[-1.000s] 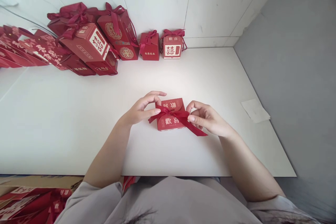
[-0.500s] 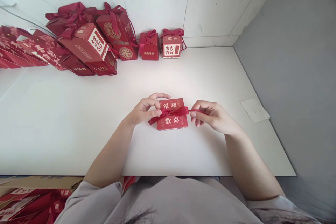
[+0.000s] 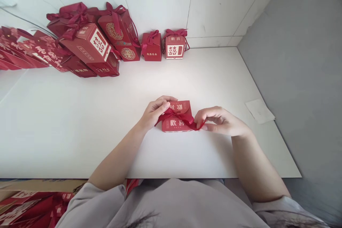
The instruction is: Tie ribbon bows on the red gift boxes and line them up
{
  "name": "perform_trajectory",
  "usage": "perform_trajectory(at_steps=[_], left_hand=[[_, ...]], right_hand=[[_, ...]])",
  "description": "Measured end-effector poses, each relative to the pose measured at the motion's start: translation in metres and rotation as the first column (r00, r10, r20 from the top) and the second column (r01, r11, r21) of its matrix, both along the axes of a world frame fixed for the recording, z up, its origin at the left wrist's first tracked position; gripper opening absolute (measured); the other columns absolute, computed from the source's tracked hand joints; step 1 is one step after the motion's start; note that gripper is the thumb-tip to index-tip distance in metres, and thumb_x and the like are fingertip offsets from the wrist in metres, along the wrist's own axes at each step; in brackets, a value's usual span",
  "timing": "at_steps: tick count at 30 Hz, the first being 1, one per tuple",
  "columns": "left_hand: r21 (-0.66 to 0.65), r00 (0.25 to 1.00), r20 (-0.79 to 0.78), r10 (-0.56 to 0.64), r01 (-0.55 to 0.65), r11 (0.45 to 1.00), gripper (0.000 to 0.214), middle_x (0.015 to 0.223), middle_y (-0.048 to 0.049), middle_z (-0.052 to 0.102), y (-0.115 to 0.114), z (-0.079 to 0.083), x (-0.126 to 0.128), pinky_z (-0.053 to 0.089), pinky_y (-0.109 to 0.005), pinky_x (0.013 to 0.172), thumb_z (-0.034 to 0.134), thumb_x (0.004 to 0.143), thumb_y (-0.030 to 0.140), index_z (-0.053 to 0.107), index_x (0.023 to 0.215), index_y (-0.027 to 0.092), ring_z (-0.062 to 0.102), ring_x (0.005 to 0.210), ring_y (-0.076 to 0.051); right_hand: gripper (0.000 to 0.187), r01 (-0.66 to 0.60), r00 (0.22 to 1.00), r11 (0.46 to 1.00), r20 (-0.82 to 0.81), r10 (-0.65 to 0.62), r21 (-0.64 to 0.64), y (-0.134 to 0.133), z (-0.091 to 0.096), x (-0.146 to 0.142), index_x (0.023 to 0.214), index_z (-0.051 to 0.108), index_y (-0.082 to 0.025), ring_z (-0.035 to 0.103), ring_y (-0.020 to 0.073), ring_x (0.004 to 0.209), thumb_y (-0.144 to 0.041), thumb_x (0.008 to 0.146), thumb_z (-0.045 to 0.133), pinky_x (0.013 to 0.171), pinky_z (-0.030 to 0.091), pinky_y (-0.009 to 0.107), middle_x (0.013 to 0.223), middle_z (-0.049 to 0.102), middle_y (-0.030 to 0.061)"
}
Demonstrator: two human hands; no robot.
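We're seemingly arranging the ribbon bow (image 3: 178, 115) | grip: left hand (image 3: 156, 112) clasping gift box (image 3: 176, 124), right hand (image 3: 220, 120) pinching ribbon tail (image 3: 193, 125) | next: likely needing gentle tension

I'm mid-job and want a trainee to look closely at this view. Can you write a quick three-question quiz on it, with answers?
1. Multiple choice: what does the right hand pinch?
a) The white piece of paper
b) An end of the red ribbon
c) A box by the wall

2. True or false: the left hand touches the red box between the hands.

3. Fill in: the white piece of paper lies near the ____ edge of the table, as seen in the picture.

Key: 1. b; 2. true; 3. right
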State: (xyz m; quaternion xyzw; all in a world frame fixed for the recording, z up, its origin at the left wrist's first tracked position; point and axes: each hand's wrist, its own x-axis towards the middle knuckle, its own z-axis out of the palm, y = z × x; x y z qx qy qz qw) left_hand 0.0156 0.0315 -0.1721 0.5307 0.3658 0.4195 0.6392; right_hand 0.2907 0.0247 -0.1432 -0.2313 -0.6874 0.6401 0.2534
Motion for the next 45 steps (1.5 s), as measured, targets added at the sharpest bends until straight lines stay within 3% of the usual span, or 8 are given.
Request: perform_trajectory(at_steps=[5, 11, 19, 23, 28, 31, 37, 45], left_hand=[[0.030, 0.994, 0.003, 0.111, -0.111, 0.993, 0.032, 0.118, -0.0073, 0.062, -0.005, -0.002, 0.009, 0.053, -0.028, 0.083, 0.059, 0.095, 0.045, 0.075, 0.087, 0.019, 0.064, 0.098, -0.019], [0.026, 0.986, 0.025, 0.168, -0.168, 0.985, 0.030, 0.125, -0.0082, 0.061, -0.005, 0.002, 0.010, 0.054, -0.031, 0.090, 0.066, 0.091, 0.043, 0.076, 0.077, 0.019, 0.061, 0.113, -0.024], [0.058, 0.921, 0.064, 0.383, -0.387, 0.920, 0.028, 0.111, -0.0070, 0.064, -0.007, -0.006, 0.018, 0.054, -0.028, 0.081, 0.067, 0.090, 0.039, 0.075, 0.074, 0.019, 0.063, 0.096, -0.018], [0.152, 0.847, 0.013, 0.532, -0.528, 0.836, 0.029, 0.102, -0.0064, 0.065, -0.011, -0.008, 0.021, 0.051, -0.031, 0.083, 0.064, 0.092, 0.038, 0.073, 0.072, 0.019, 0.063, 0.095, -0.019], [0.247, 0.820, -0.043, 0.571, -0.545, 0.801, 0.033, 0.099, -0.0065, 0.065, -0.014, -0.008, 0.024, 0.050, -0.032, 0.083, 0.063, 0.093, 0.037, 0.068, 0.066, 0.019, 0.063, 0.094, -0.019], [0.267, 0.813, -0.057, 0.580, -0.547, 0.793, 0.034, 0.100, -0.0065, 0.066, -0.014, -0.007, 0.023, 0.051, -0.032, 0.082, 0.063, 0.092, 0.038, 0.068, 0.065, 0.019, 0.063, 0.093, -0.019], [-0.003, 0.875, -0.003, 0.484, -0.484, 0.875, 0.028, 0.100, -0.0079, 0.071, -0.011, -0.002, 0.018, 0.054, -0.031, 0.074, 0.064, 0.091, 0.044, 0.078, 0.086, 0.020, 0.067, 0.089, -0.022], [-0.181, 0.882, 0.071, 0.467, -0.449, 0.875, 0.028, 0.105, -0.0083, 0.072, -0.010, 0.002, 0.020, 0.056, -0.029, 0.067, 0.071, 0.085, 0.045, 0.077, 0.089, 0.019, 0.068, 0.083, -0.019]], right_hand=[[0.028, 0.001, 0.999, 0.987, -0.031, 0.004, 0.164, -0.002, -0.004, -0.014, 0.078, 0.063, -0.020, 0.060, 0.0133, 0.077, 0.005, 0.071, 0.053, 0.071, 0.049, 0.027, 0.083, 0.065, 0.0001], [0.028, 0.011, 0.998, 0.988, -0.058, -0.002, 0.156, -0.001, -0.008, -0.013, 0.070, 0.058, -0.020, 0.053, 0.0117, 0.070, 0.002, 0.058, 0.046, 0.064, 0.042, 0.024, 0.078, 0.059, -0.0015], [0.025, -0.077, 0.995, 0.997, 0.061, 0.077, -0.013, 0.001, -0.004, -0.009, 0.083, 0.063, -0.019, 0.057, 0.0145, 0.077, 0.000, 0.072, 0.050, 0.072, 0.045, 0.027, 0.085, 0.063, 0.0016], [0.015, 0.092, 0.995, 0.995, 0.048, -0.090, -0.044, 0.002, -0.003, -0.011, 0.090, 0.067, -0.019, 0.057, 0.0161, 0.077, -0.022, 0.094, 0.053, 0.069, 0.043, 0.029, 0.087, 0.065, 0.0043], [0.039, 0.384, 0.923, 0.919, 0.022, -0.384, -0.087, -0.001, -0.011, -0.022, 0.066, 0.042, -0.021, 0.047, 0.0109, 0.057, -0.033, 0.089, 0.072, 0.056, 0.036, 0.026, 0.062, 0.053, -0.0037], [0.045, 0.409, 0.906, 0.896, -0.042, -0.422, -0.175, -0.003, -0.014, -0.028, 0.067, 0.035, -0.022, 0.046, 0.0084, 0.047, -0.032, 0.089, 0.072, 0.050, 0.035, 0.024, 0.056, 0.048, -0.0075], [0.041, 0.316, 0.934, 0.920, -0.092, -0.344, -0.234, -0.003, -0.011, -0.025, 0.070, 0.038, -0.023, 0.070, 0.0164, 0.063, -0.032, 0.089, 0.073, 0.055, 0.053, 0.027, 0.064, 0.062, -0.0025], [0.043, 0.276, 0.955, 0.941, -0.059, -0.292, -0.198, 0.004, -0.013, -0.014, 0.067, 0.038, -0.022, 0.070, 0.0166, 0.072, -0.033, 0.089, 0.073, 0.067, 0.058, 0.031, 0.067, 0.062, -0.0013]])
